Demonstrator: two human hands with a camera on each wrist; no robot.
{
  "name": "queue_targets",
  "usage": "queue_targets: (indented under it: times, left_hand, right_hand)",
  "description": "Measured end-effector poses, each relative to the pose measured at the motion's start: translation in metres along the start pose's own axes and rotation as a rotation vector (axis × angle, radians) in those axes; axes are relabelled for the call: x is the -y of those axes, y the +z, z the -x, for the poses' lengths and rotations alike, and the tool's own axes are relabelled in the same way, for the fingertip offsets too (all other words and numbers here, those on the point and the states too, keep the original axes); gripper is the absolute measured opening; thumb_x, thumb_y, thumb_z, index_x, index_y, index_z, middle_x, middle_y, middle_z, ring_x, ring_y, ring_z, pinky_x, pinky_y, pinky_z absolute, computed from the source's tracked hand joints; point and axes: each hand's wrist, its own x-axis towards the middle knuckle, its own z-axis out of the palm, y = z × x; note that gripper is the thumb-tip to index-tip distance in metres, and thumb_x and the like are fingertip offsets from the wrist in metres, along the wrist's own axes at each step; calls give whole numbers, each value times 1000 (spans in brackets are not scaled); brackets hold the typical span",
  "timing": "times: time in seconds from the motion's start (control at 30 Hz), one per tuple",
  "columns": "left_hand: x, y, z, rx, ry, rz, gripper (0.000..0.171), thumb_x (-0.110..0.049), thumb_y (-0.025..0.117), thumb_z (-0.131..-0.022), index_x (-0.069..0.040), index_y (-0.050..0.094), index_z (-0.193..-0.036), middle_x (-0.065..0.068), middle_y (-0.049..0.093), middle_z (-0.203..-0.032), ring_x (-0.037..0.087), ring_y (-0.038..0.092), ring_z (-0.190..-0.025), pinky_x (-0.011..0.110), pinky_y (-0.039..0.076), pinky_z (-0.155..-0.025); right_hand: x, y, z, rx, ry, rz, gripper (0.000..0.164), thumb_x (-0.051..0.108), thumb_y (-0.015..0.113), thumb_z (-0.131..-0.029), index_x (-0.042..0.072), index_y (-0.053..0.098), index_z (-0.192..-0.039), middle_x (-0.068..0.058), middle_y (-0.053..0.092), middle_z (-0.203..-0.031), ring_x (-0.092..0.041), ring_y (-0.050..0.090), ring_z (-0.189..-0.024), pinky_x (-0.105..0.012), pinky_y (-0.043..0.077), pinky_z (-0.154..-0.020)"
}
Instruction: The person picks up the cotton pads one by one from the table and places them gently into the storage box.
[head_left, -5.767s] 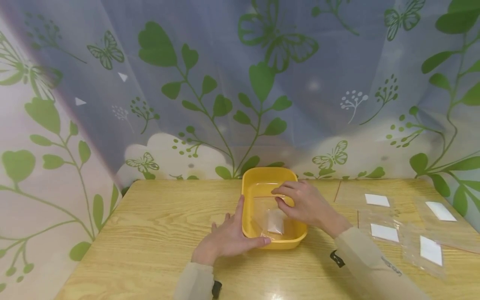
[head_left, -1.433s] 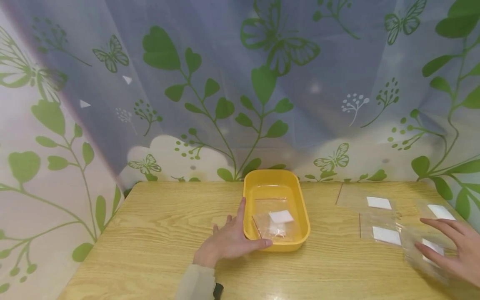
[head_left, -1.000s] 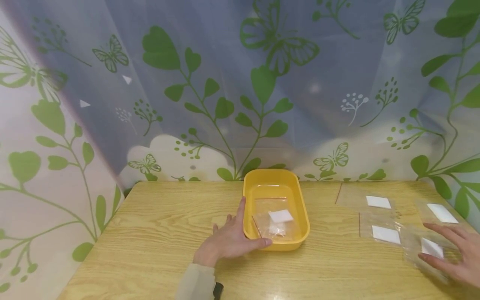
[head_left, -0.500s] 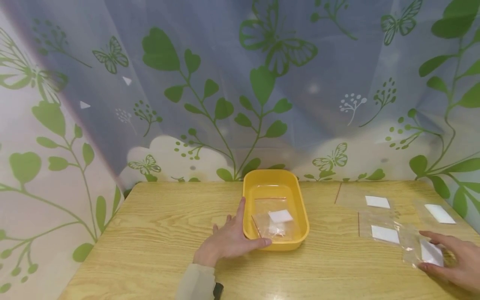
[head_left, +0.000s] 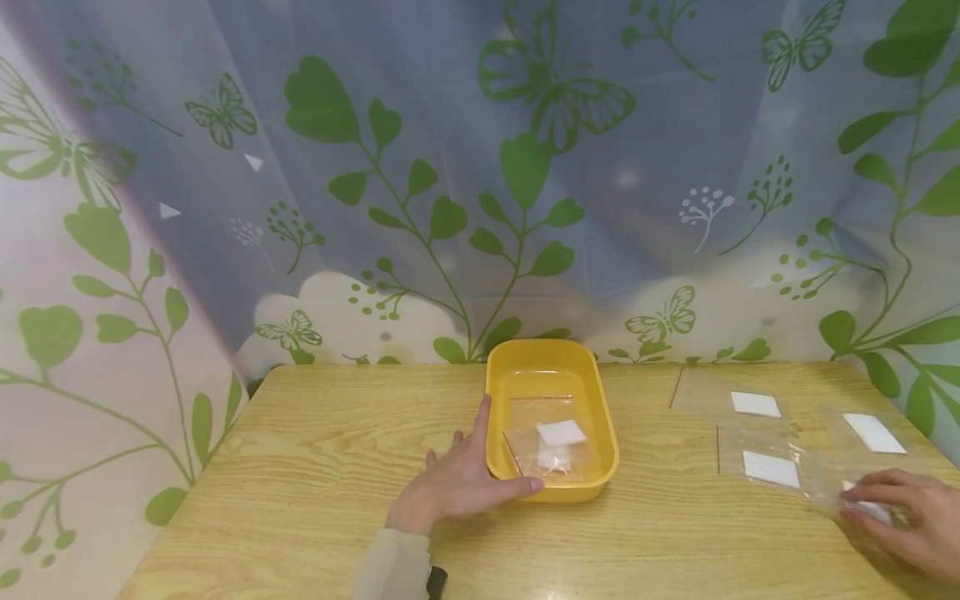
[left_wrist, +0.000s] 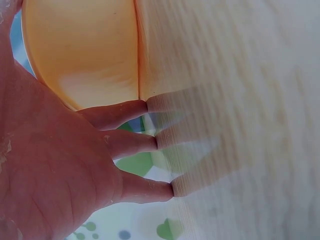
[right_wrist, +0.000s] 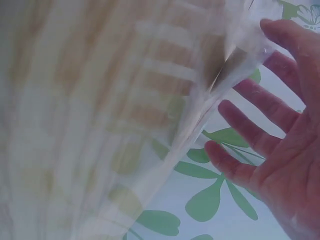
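We are looking over a wood-grain table (head_left: 352, 450), with a patterned cloth (head_left: 630, 233) of green leaves and butterflies hanging behind it. On the right side, three clear bags are lying flat, each carrying a white piece: the rear bag (head_left: 756, 404), the middle bag (head_left: 771, 468) and the far-right bag (head_left: 875, 433). The middle bag is lying just left of the right hand (head_left: 911, 512) and the far-right bag just beyond it, so both are crowding its spot. We are seeing the right hand pinching the held bag (head_left: 872, 511) between thumb and index finger, low at the table's right, while its other fingers are spreading apart in the right wrist view. Whether the held bag's film is overlapping the middle bag, we are not managing to tell.

The yellow tub (head_left: 609, 450) is standing at the middle of the table, close to the cloth. Inside it, two overlapping clear bags (head_left: 562, 432) are resting toward the near end, showing red lines and white contents. The left hand (head_left: 450, 479) is steadying its near-left corner: fingers spreading apart, thumb lying on the near rim, index finger touching the left side, other fingertips touching the table.
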Motion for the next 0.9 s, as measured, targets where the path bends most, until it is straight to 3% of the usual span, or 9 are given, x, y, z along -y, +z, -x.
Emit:
queue_targets:
  times: [0.2, 0.4, 0.53, 0.67, 0.8, 0.9]
  left_hand:
    - [0, 0, 0, 5, -7, 0, 133, -85, 65, -73, -32, -16, -163, 23, 45, -157, 47, 23, -155, 79, 6, -117]
    - [1, 0, -1, 4, 2, 5, 132, -85, 65, -74, -32, -17, -163, 23, 44, -158, 48, 23, -155, 80, 6, -117]
    - [1, 0, 0, 1, 5, 3, 132, -84, 66, -74, -32, -16, -164, 22, 46, -157, 47, 24, -154, 81, 6, -116]
    - [1, 0, 0, -2, 7, 6, 132, -84, 66, -74, -31, -15, -164, 21, 47, -157, 47, 24, -154, 81, 6, -116]
    - [1, 0, 0, -2, 9, 8, 132, -84, 66, -74, -31, -14, -164, 21, 47, -157, 47, 24, -154, 81, 5, -116]
    - [1, 0, 0, -2, 9, 5, 132, -84, 66, -74, -31, -14, -164, 21, 46, -157, 47, 24, -154, 81, 6, -116]
  right_hand:
    - [5, 3, -5, -118, -63, -94, 35, 43, 96, -61, 15, 76, -69, 32, 61, -89, 28, 41, -95, 2, 32, -78]
    - [16, 6, -13, -202, -121, -176, 59, 68, 69, -84, 12, 76, -71, 41, 56, -105, 32, 40, -106, 7, 29, -89]
    - [26, 5, -21, -239, -170, -170, 69, 69, 54, -93, 7, 75, -72, 44, 52, -114, 31, 42, -108, 7, 30, -94]
    - [35, 1, -28, -237, -180, -156, 70, 68, 50, -96, 6, 75, -76, 39, 57, -106, 31, 41, -110, 8, 27, -96]
    - [41, -3, -32, -204, -157, -124, 69, 72, 47, -94, 12, 77, -81, 24, 67, -92, 32, 42, -107, 6, 32, -90]
    - [46, -5, -36, -189, -151, -94, 69, 74, 45, -93, 14, 78, -83, 20, 69, -90, 31, 42, -104, 4, 36, -85]
